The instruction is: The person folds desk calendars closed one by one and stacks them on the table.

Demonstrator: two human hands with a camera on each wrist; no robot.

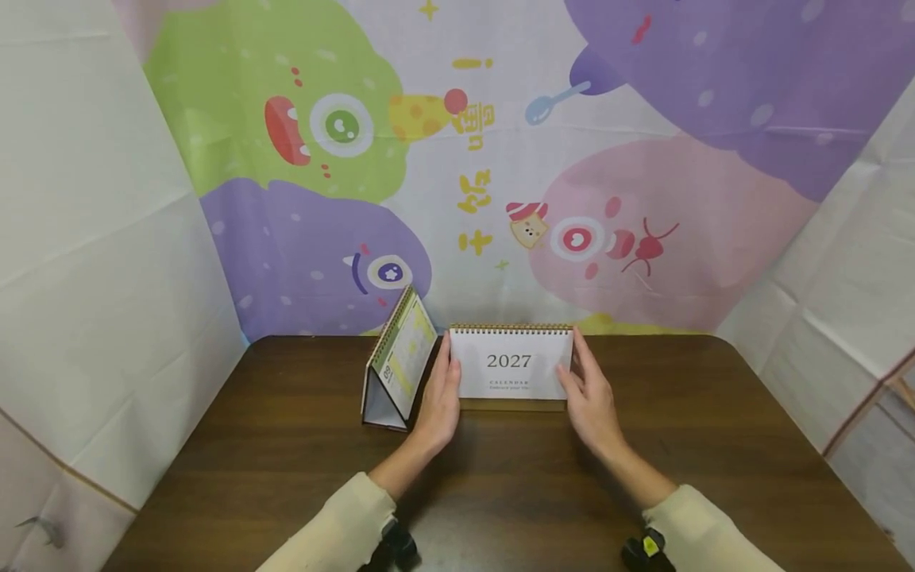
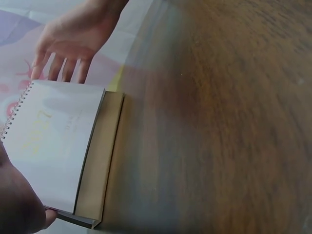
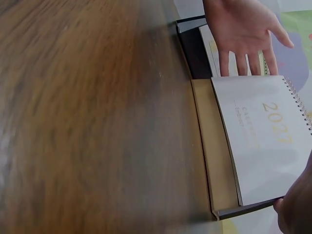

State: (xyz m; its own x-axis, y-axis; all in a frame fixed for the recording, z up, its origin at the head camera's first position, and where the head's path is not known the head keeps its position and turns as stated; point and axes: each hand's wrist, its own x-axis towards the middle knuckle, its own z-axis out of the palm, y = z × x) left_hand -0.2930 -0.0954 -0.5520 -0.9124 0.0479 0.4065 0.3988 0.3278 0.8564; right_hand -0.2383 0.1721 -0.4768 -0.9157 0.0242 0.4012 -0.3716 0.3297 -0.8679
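Observation:
A white desk calendar marked 2027 stands upright at the back of the table, its gold spiral binding on top and a tan base strip below the cover. My left hand is at its left end and my right hand at its right end. Both hands have straight fingers along the ends, with the right thumb over the edge of the cover. In the right wrist view the left hand shows its palm, thumb spread away. The left wrist view shows the right hand with fingers extended at the calendar's end.
Left of my left hand a second desk calendar stands like a tent, angled, with a green and yellow page marked 09. The brown wooden table ends at a cloth backdrop printed with cartoon monsters. White cloth walls flank both sides.

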